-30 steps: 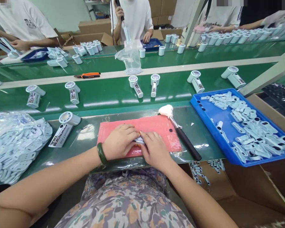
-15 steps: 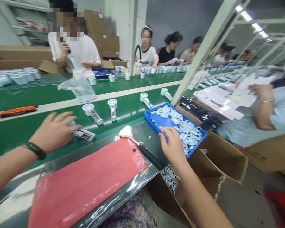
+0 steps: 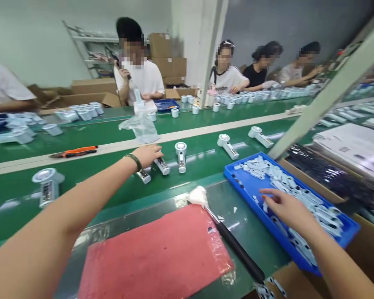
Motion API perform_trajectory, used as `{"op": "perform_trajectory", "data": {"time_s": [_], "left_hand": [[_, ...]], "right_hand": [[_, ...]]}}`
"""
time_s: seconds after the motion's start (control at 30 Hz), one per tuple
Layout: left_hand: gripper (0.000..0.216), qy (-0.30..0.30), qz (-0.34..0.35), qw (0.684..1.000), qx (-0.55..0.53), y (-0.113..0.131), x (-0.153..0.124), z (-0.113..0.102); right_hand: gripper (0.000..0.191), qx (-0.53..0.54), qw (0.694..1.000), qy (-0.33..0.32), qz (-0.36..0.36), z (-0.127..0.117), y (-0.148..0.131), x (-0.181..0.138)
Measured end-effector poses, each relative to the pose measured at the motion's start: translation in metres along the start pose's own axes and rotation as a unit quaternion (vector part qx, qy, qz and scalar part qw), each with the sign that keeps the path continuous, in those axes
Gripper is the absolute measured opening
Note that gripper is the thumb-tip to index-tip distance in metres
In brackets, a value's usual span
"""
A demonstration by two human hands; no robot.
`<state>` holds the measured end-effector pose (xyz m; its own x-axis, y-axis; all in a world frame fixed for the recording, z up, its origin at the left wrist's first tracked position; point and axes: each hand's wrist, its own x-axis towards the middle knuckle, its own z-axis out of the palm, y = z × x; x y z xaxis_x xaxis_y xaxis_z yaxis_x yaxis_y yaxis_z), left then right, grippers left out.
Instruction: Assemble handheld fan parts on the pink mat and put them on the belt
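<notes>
My left hand (image 3: 148, 154) reaches out over the green conveyor belt (image 3: 112, 182) and lies on top of a small white handheld fan (image 3: 160, 165), fingers curled over it; a second fan (image 3: 143, 175) lies just beside it. My right hand (image 3: 287, 209) hovers over the blue tray (image 3: 239, 182) of pale blue plastic parts (image 3: 302, 195), with fingers spread and nothing visibly held. A pink mat (image 3: 156, 257) lies on the bench in front of me.
A black-handled tool with a white cloth tip (image 3: 224, 230) lies between mat and tray. More fans (image 3: 181, 155) (image 3: 227, 145) (image 3: 46, 185) ride the belt. An orange-handled tool (image 3: 75, 152) and a plastic bag (image 3: 141, 126) sit farther back. Other people work across the line.
Both hands left the pink mat. The left hand went forward across the belt to a fan; the right hand moved right into the blue tray. The view swung right.
</notes>
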<state>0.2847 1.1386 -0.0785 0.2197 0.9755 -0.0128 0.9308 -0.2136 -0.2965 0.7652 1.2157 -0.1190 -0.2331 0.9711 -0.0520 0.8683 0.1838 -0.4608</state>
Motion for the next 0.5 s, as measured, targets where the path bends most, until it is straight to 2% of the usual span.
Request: {"op": "perform_trajectory", "data": {"time_s": [0.1, 0.17, 0.2, 0.3, 0.37, 0.43, 0.5], "left_hand": [[0.028, -0.02, -0.016, 1.0, 0.005, 0.003, 0.012, 0.0], [0.023, -0.025, -0.007, 1.0, -0.002, 0.011, 0.003, -0.009], [0.021, -0.018, 0.002, 1.0, -0.006, 0.019, -0.008, -0.016], [0.022, 0.051, 0.025, 0.998, -0.019, 0.06, -0.06, -0.039], [0.023, 0.09, 0.017, 0.995, -0.044, 0.099, -0.105, -0.049], [0.021, 0.078, -0.003, 0.993, -0.087, 0.141, -0.146, -0.048], [0.021, 0.048, -0.036, 0.989, -0.133, 0.176, -0.176, -0.038]], "right_hand": [[0.04, 0.183, 0.982, 0.016, -0.043, 0.007, -0.018, -0.033], [0.042, 0.265, 0.959, 0.003, -0.099, 0.024, -0.046, -0.069], [0.042, 0.287, 0.948, -0.028, -0.132, 0.037, -0.061, -0.086], [0.039, 0.266, 0.941, -0.049, -0.204, 0.079, -0.099, -0.124], [0.039, 0.229, 0.945, -0.038, -0.228, 0.098, -0.106, -0.137], [0.038, 0.235, 0.943, -0.068, -0.226, 0.102, -0.103, -0.145], [0.032, 0.288, 0.927, -0.136, -0.199, 0.093, -0.098, -0.152]]}}
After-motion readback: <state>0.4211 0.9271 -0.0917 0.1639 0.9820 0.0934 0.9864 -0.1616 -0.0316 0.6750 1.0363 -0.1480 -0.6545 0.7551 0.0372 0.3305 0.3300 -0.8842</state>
